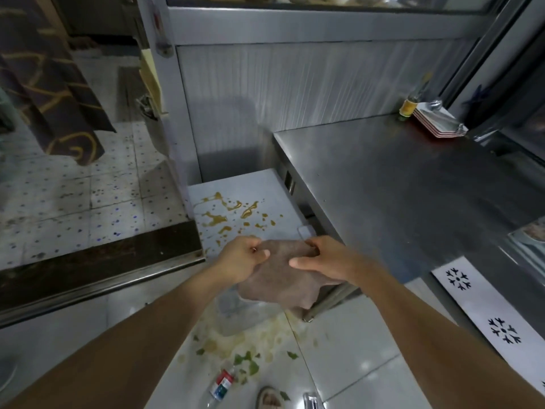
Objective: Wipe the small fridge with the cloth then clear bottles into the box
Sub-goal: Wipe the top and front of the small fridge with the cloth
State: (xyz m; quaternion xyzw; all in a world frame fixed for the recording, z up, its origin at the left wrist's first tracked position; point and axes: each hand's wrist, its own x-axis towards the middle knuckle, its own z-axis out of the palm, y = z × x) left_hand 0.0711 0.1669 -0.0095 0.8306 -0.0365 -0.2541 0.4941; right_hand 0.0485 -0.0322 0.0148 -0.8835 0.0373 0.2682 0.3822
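Two bare hands are seen stretched out in front of the camera, and a brown cloth [280, 276] is held between them above the near edge of the small fridge [236, 184]. The left hand [240, 259] is closed on the cloth's left upper corner, which is pinched between thumb and curled fingers. The right hand [323, 261] is closed on the right upper corner, the fingers tucked into the fabric and the thumb laid along its front. The rest of the cloth is left hanging loosely below both hands.

The fridge's pale grey top is spattered with yellowish-brown liquid [233, 214], scattered in puddles and drops across the middle of the surface, just beyond the hands. The fridge is set low between a metal-framed cabinet on the left and a stainless steel tabletop [398, 184] on the right.

At the far right corner of the tabletop, a small bottle with a yellow label [410, 106] is stood just beside a stack of white plates with red rims [439, 122].

On the tiled floor [354, 343] below the hands, a wet smear and bits of green leaf [247, 361] are spread. A clear plastic bottle with a red, white and blue label [221, 385] is laid on its side near the bottom edge of the view.
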